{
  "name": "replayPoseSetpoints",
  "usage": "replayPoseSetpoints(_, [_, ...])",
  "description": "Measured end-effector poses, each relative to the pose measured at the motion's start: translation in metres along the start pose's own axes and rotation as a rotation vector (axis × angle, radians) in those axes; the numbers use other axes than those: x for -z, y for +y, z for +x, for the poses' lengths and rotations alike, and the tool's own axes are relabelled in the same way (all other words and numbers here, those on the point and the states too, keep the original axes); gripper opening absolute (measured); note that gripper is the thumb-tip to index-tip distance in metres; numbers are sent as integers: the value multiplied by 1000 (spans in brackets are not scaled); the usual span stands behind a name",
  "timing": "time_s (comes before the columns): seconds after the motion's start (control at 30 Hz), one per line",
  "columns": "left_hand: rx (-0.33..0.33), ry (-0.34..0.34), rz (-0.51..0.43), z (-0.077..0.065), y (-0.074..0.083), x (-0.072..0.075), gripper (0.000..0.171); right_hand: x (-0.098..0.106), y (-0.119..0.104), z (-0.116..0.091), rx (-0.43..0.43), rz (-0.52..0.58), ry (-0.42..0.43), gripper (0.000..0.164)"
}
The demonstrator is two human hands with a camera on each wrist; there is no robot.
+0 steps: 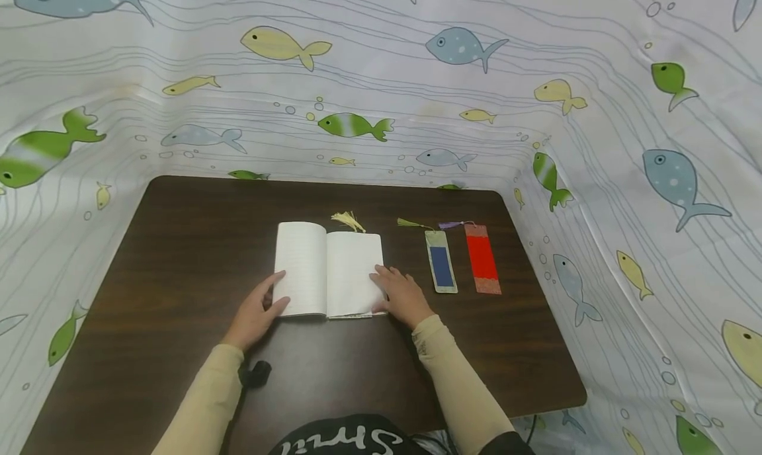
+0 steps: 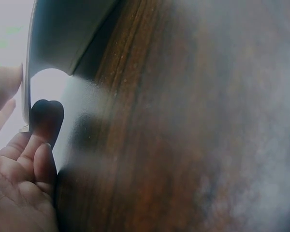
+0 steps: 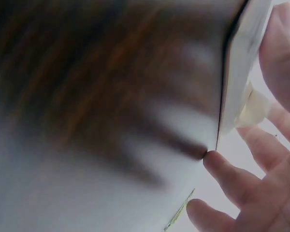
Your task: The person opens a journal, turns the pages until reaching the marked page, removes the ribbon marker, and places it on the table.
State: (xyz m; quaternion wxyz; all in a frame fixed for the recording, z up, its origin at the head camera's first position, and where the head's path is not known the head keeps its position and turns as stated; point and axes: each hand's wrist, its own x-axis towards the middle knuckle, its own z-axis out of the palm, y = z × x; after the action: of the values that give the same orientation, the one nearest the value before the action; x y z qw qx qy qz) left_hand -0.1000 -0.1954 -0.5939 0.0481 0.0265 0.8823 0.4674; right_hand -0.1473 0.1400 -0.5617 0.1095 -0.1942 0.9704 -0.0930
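An open notebook [image 1: 302, 270] lies on the dark wooden table, with a lined left page and a blank-looking right page [image 1: 355, 270]. My left hand [image 1: 253, 316] holds the notebook's left edge, thumb on the page side. In the left wrist view the lower fingers [image 2: 43, 164] bend beside the edge. At the other side, my right hand [image 1: 405, 296] touches the right edge with its fingers spread. Close up, one fingertip [image 3: 212, 157] meets the edge, and a pale curled piece [image 3: 253, 108] shows near the thumb. A cream tassel [image 1: 348, 221] sticks out past the notebook's top edge.
Right of the notebook lie a blue-and-beige bookmark [image 1: 441, 263] with a green tassel and a red bookmark [image 1: 483, 260] with a purple tassel. Fish-print cloth [image 1: 381, 78] surrounds the table [image 1: 178, 256]. A small black object [image 1: 258, 374] sits by the left wrist.
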Motion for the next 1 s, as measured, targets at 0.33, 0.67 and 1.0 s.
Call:
replayPoseSetpoints(0.33, [14,-11,-11,-1,1,0,67,0,-2,2,9,-42,72,66])
replayPoseSetpoints(0.67, [26,-9,-2,-2,2,0,68,-1,-6,5,13,-101,193,71])
replayPoseSetpoints(1.0, [27,-16,-5,-2,3,0,66,1,-12,7,-63,171,208,108])
